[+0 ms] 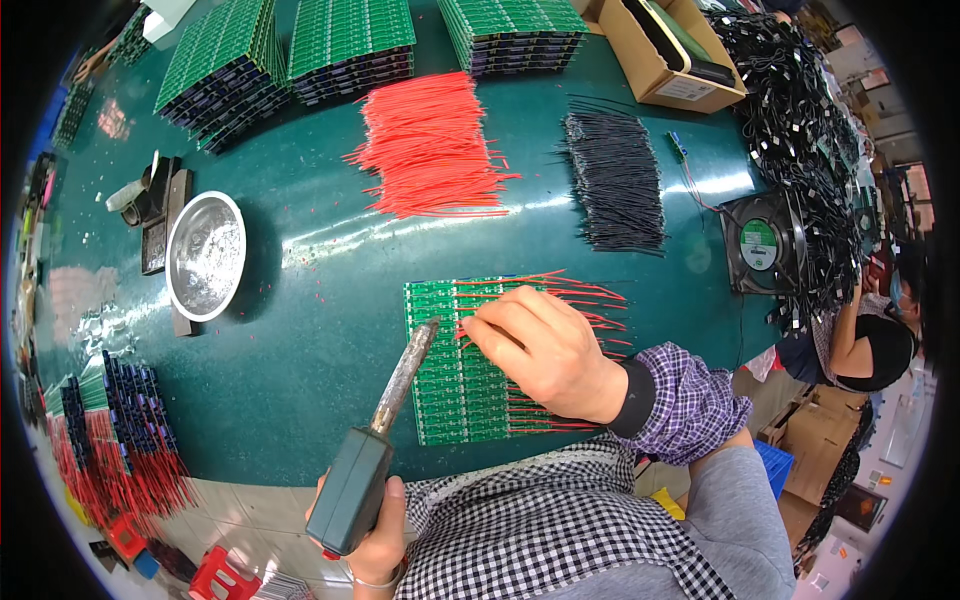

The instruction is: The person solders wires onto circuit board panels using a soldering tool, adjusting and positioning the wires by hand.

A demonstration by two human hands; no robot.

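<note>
My left hand is closed round the dark green handle of a soldering iron. The iron's metal tip points away from me and lies over the left part of a green circuit board panel; whether it touches cannot be told. Above the same panel, my right hand pinches a red wire, its end close to the tip. Red wires run rightward from several rows of the panel, at its far and near ends. My right hand hides the middle rows.
Beyond the panel lie a pile of red wires and a pile of black wires. A metal bowl stands left, a fan right. Stacked boards and a cardboard box line the back. A person is at far right.
</note>
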